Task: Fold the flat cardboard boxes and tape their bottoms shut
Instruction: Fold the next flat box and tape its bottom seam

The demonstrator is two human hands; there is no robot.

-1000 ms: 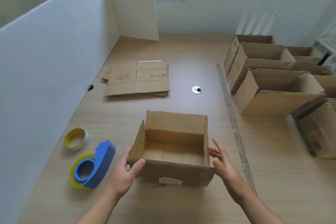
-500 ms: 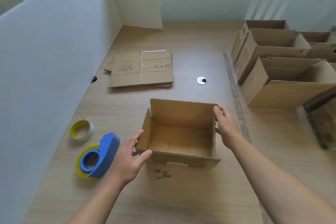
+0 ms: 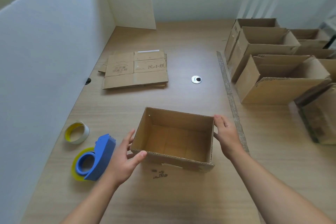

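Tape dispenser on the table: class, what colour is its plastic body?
The tape dispenser is blue, clearest in the head view.

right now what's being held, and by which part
The open brown cardboard box: left hand grips its near-left corner, right hand presses its right wall.
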